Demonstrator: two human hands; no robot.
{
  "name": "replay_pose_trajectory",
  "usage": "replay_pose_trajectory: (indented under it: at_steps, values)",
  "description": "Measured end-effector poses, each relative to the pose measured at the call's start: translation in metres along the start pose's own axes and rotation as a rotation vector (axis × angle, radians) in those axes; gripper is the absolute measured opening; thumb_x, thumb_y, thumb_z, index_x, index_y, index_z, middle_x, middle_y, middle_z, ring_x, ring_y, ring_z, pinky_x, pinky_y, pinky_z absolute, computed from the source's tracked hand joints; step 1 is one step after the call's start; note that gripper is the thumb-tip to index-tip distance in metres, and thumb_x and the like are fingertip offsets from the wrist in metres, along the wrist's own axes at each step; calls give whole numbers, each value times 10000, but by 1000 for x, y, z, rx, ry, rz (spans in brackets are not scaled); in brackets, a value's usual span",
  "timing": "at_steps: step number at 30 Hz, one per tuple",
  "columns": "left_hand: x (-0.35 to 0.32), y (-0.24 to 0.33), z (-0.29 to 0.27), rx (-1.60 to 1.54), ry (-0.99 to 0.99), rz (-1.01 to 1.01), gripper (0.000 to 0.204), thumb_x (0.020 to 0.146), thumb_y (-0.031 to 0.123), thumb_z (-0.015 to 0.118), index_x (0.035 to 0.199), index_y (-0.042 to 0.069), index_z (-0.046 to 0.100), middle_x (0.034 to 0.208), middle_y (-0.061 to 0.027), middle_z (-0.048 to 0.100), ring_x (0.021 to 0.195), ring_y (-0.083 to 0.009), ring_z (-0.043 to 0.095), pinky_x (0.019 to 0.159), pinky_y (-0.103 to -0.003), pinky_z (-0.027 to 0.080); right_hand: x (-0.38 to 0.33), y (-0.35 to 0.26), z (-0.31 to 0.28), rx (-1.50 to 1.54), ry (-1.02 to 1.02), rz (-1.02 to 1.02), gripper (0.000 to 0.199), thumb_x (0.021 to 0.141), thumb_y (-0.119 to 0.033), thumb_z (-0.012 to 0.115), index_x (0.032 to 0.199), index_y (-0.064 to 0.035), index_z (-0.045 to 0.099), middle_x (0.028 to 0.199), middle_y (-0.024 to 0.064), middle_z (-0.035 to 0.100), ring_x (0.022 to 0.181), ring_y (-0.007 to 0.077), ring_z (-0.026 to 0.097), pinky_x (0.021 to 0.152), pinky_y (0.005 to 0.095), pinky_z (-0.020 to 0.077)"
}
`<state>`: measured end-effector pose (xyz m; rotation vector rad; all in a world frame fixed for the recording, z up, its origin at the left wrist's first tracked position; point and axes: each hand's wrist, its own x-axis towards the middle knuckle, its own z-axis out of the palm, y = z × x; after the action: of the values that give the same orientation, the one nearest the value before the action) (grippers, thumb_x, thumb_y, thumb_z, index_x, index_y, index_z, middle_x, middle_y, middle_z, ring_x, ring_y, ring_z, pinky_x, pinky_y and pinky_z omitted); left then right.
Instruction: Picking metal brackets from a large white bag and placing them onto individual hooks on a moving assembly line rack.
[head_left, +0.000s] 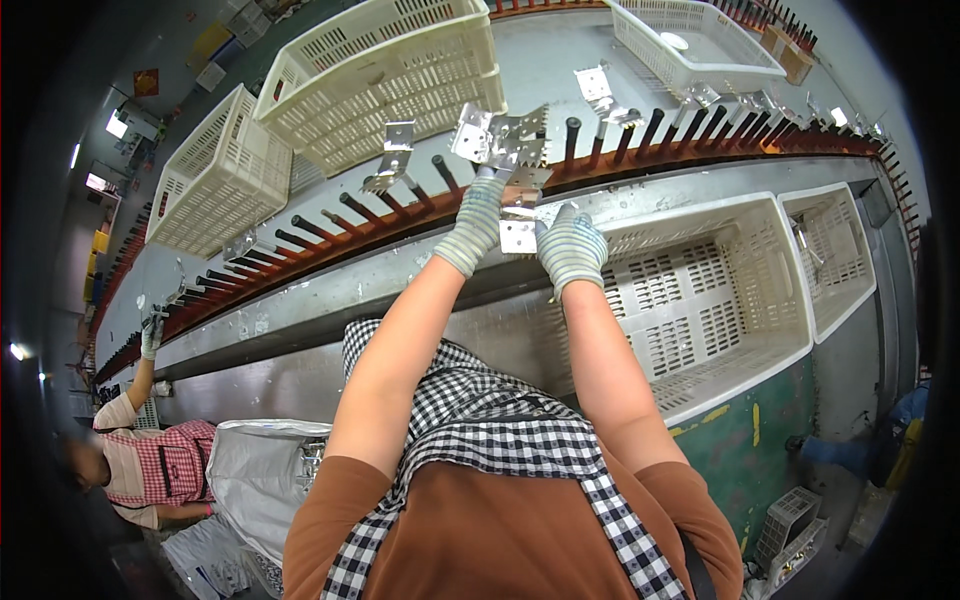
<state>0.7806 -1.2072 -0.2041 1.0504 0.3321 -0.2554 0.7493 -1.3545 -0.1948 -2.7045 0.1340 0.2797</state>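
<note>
The left hand (478,215), in a striped knit glove, reaches up toward twelve o'clock and grips a bunch of bent metal brackets (500,138), its fingers closed around their lower edge. The brackets sit just above the row of dark pegs (400,205) on the conveyor rail, which curves from nine o'clock to two o'clock. The right hand (570,248), gloved alike, lies just at three o'clock of the left; its fingers curl toward a flat metal plate (518,236) held between the two hands, though whether they pinch it cannot be told. At three o'clock of the right hand stands a white slotted crate (720,300). Beyond the rail, at eleven o'clock, rests another white basket (390,75). A single bracket (392,160) hangs on a peg at ten o'clock of the left hand. Far off at eight o'clock, a co-worker's gloved hand (152,335) touches the rail.
</note>
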Motion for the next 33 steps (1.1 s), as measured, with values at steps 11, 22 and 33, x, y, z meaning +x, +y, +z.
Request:
replay_pose_trajectory:
  at_steps: [11, 22, 33]
  values:
    - [17, 12, -49, 329, 184, 125, 501, 940, 414, 417, 1179, -11, 530, 970, -151, 650, 809, -233, 658, 643, -325, 570, -3, -3, -8, 16, -47, 46, 558, 817, -434, 542, 1193, -23, 510, 1135, 236, 569, 1010, 361, 598, 863, 454, 476]
    - [-96, 44, -135, 504, 251, 1180, 322, 774, 160, 590, 1066, 25, 585, 811, -66, 625, 823, -222, 630, 752, -382, 564, -11, -9, -7, -36, -18, 14, 586, 831, -454, 522, 1239, -34, 493, 1167, 236, 562, 1023, 362, 594, 873, 448, 470]
    - [-275, -27, -223, 375, 1006, 1017, 351, 882, 74, 563, 1217, 7, 479, 1123, -102, 568, 942, -204, 578, 795, -291, 493, -11, -21, 2, -189, -14, -71, 603, 821, -471, 542, 1205, -5, 545, 1198, 217, 570, 1122, 345, 541, 938, 426, 426]
